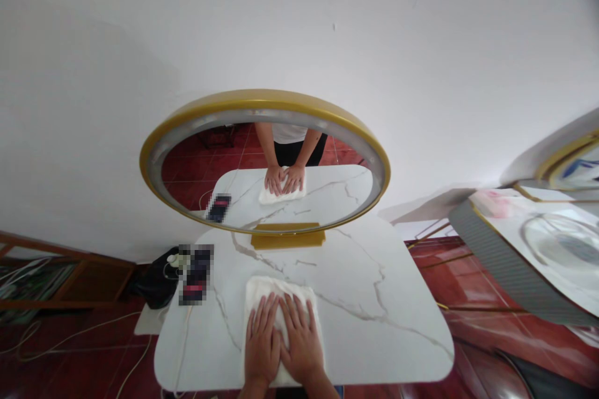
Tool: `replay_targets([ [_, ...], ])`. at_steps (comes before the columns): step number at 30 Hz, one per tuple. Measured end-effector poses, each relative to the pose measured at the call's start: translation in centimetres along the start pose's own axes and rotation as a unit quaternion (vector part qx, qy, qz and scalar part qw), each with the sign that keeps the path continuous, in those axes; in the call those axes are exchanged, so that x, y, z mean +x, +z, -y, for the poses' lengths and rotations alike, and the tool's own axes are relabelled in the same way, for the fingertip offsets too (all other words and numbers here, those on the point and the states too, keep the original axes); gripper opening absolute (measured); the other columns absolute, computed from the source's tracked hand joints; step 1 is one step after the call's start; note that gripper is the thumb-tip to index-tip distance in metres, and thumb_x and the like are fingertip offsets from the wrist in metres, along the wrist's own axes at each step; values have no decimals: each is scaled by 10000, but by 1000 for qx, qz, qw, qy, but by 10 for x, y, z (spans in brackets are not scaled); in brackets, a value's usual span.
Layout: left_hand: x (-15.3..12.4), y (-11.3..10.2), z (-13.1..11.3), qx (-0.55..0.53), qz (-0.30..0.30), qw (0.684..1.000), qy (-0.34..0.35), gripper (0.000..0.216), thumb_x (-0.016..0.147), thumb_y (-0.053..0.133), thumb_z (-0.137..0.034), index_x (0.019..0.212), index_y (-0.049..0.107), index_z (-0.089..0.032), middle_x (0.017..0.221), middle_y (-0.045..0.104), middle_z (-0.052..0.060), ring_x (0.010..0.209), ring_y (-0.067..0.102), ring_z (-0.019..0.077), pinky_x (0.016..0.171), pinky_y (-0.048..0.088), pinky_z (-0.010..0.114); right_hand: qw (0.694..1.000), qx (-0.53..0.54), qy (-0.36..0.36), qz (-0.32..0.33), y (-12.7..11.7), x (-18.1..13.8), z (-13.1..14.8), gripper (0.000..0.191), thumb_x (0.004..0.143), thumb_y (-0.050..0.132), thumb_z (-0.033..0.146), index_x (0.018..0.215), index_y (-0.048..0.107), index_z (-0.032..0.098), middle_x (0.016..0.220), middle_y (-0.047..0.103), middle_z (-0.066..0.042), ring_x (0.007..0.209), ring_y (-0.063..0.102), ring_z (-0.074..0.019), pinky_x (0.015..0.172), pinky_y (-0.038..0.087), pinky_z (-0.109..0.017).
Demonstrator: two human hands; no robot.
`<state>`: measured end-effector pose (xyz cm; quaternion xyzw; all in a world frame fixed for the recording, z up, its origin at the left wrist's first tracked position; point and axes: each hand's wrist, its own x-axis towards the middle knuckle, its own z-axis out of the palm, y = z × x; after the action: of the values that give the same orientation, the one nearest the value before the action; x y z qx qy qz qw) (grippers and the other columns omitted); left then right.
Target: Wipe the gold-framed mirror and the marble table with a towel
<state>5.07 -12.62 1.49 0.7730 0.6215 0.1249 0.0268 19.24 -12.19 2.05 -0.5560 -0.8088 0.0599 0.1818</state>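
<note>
A folded white cloth (281, 287) lies flat near the front edge of the marble-patterned table (374, 336). My left hand (262, 340) rests palm down on its left part, fingers stretched out and pointing away from me. Beside it my right hand (300, 336) also lies flat on the cloth, fingers a little spread. The two hands touch or nearly touch along the thumbs. Part of the cloth is hidden under them. In the round mirror (281, 199) both hands and the cloth appear again.
The gold-rimmed mirror stands on a gold base (287, 237) at the table's back. A blurred-out phone-like item (196, 274) lies at the left edge with a cable (185, 336). A black bag (156, 280) is behind it. Another table (505, 262) stands at the right.
</note>
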Motion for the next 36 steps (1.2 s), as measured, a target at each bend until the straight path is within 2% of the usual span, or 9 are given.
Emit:
replay_targets([
  [10,32,1,27,-1,-1,1000,-9,603,846,336,-153,1432,209,-218,1471,303,5,1374,205,193,1117,187,419,1000,-5,8,7,13,43,10,601,908,340,405,1446,137,230,1483,206,16,1369,170,-220,1120,46,-438],
  [20,59,1,45,-7,7,1000,-16,613,839,329,-146,1433,203,-231,1482,277,-7,1379,186,189,1117,166,421,1000,-2,18,-3,26,74,13,617,891,365,378,1446,134,238,1471,251,9,1359,204,-232,1116,74,-454],
  [27,63,-1,45,-1,0,1000,-14,624,826,338,-134,1430,214,-227,1478,286,-1,1375,198,191,1118,172,421,1000,-6,12,-5,27,77,12,599,906,347,394,1444,142,228,1477,230,11,1364,186,-222,1120,34,-445],
  [36,57,-8,30,4,-18,1000,-7,619,822,348,-124,1424,237,-214,1469,306,6,1371,214,195,1116,190,426,1000,-3,-4,0,22,63,4,603,901,351,386,1443,132,237,1472,249,4,1360,200,-219,1114,88,-439],
])
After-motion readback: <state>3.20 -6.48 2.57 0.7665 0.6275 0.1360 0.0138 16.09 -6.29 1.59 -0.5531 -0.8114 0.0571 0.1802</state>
